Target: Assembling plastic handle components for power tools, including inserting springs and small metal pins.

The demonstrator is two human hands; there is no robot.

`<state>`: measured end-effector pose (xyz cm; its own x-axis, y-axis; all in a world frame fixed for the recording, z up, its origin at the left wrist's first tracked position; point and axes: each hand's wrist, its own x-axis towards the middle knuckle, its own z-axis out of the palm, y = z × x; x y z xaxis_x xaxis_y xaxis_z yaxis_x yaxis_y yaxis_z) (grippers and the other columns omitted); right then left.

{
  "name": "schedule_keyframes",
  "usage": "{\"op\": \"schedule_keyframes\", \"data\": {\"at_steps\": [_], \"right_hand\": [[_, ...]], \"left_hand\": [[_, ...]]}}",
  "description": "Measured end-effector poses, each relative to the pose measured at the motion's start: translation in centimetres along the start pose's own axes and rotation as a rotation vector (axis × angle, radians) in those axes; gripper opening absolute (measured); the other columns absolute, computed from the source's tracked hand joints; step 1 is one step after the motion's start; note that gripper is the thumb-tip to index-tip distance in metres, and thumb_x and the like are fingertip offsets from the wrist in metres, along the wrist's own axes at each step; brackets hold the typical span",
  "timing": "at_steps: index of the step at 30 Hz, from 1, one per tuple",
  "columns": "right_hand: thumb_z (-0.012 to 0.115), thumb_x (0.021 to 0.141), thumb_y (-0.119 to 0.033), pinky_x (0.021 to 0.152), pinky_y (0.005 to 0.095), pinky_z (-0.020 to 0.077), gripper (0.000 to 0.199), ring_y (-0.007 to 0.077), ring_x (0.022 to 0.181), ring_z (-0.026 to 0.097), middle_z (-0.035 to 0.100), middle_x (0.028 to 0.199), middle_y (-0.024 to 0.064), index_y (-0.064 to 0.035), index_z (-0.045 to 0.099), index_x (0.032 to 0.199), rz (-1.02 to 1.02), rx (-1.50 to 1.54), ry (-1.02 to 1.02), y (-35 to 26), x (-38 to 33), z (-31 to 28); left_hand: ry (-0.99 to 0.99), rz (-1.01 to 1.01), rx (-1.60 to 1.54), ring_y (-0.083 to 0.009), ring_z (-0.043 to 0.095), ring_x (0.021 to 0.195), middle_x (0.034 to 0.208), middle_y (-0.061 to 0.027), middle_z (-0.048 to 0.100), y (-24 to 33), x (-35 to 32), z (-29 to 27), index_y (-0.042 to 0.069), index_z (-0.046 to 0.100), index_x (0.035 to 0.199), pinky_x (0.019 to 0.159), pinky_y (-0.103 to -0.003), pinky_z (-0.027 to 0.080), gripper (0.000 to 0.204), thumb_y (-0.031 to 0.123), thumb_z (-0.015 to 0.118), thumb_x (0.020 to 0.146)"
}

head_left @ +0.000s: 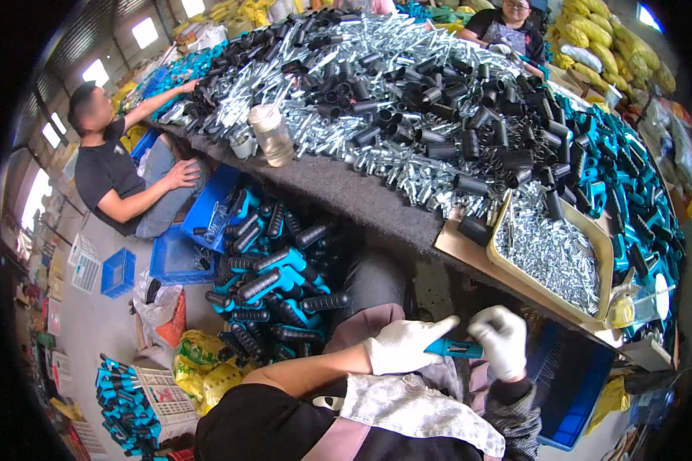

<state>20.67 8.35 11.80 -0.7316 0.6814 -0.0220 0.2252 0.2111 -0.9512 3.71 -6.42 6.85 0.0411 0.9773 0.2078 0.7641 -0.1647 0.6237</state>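
My left hand (407, 346), in a white glove, grips a teal plastic tool handle (455, 348) with a dark slot along it, low in front of my lap. The thumb side of that hand points up and to the right. At the handle's right end is my right hand (503, 338), also gloved in white, its fingers curled together just above the teal piece. Whatever those fingers hold, if anything, is too small or hidden to make out. A yellow tray (606, 265) of small metal parts sits on the table to the right, beyond my hands.
Metal rods (323, 65) and black tubes (438, 146) heap the table, with teal handles (630, 192) to the right. A clear jar (273, 138) stands at its edge. Assembled teal-black tools (273, 280) pile left of my knee. A blue crate (565, 384) stands right. Co-workers sit left and across.
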Motion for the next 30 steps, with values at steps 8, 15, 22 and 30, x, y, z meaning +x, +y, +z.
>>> {"op": "schedule_keyframes", "data": {"at_steps": [8,15,22,30], "right_hand": [[0.071,0.084,-0.007,0.065,0.029,0.0514,0.011,0.0123,0.069,0.062,0.067,0.076,0.0082,0.003,0.066,0.086,0.104,-0.117,-0.188,2.7,-1.1,2.5],[0.075,0.082,-0.011,0.065,0.0334,0.0541,0.014,0.0242,0.07,0.07,0.069,0.08,0.0167,0.0003,0.07,0.088,-0.027,-0.281,-0.11,2.4,-2.1,2.8],[0.077,0.083,-0.016,0.063,0.0319,0.0532,0.018,0.0182,0.067,0.069,0.07,0.076,0.0131,0.001,0.071,0.084,-0.012,-0.407,-0.146,1.6,-1.6,3.0],[0.072,0.086,-0.017,0.068,0.0309,0.0535,0.023,0.0166,0.072,0.07,0.073,0.083,0.0161,0.0031,0.073,0.098,0.266,-0.203,-0.363,2.4,-1.4,0.9]], "left_hand": [[-0.141,-0.061,0.02,-0.0356,0.069,0.081,0.097,-0.0228,0.067,0.6,-0.2,-0.4,0.004,0.032,0.151,0.068,-0.043,0.055,0.084,0.032,0.072,0.083],[-0.128,-0.033,0.001,-0.0359,0.069,0.082,0.099,-0.0238,0.066,0.7,-0.6,0.1,0.006,0.032,0.151,0.068,-0.043,0.055,0.081,0.032,0.07,0.085],[-0.214,-0.09,0.037,-0.0365,0.068,0.08,0.093,-0.0233,0.066,0.9,0.0,-0.9,0.006,0.033,0.151,0.066,-0.045,0.055,0.08,0.034,0.069,0.085],[-0.256,-0.067,0.026,-0.0399,0.067,0.092,0.119,-0.0247,0.06,0.2,-0.6,0.5,0.01,0.034,0.15,0.075,-0.046,0.056,0.078,0.034,0.069,0.086]]}}
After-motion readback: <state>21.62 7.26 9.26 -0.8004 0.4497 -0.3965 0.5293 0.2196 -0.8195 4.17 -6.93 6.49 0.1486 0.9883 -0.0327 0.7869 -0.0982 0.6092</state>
